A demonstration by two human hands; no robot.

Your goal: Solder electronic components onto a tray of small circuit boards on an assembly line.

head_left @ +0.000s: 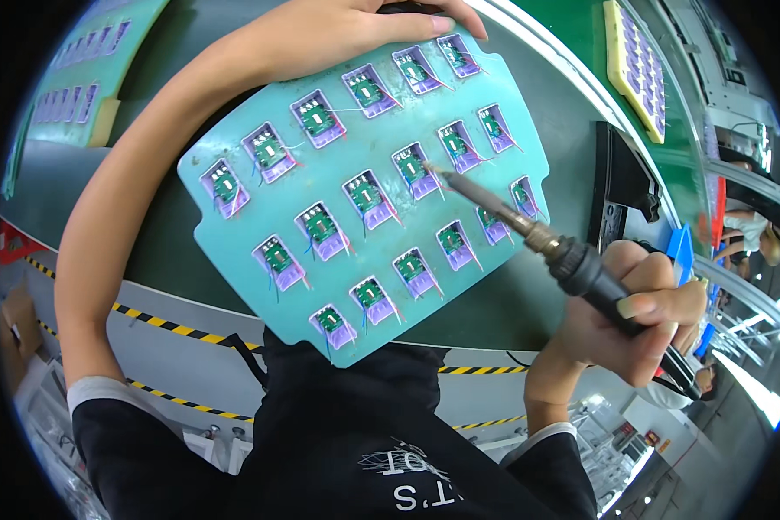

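My right hand (637,303) is closed around the dark handle of a soldering iron (572,260). The iron's tip reaches a green circuit board (412,165) in a purple housing near the middle of a teal tray (234,208); whether they touch, I cannot tell. Several such housings sit in rows of slots in the tray, each with a small board and thin red and blue wires. Across the tray's far edge, my left hand (399,26) grips it, the thumb lying along the rim. The upper part of that hand is cut off by the picture's top.
Under the tray is a dark green worktable (182,260), its near edge close to my body. Another teal tray (87,78) stands at the far left. A yellow tray (637,69) of purple parts lies at the far right. A black stand-like object (620,186) is beyond my right hand.
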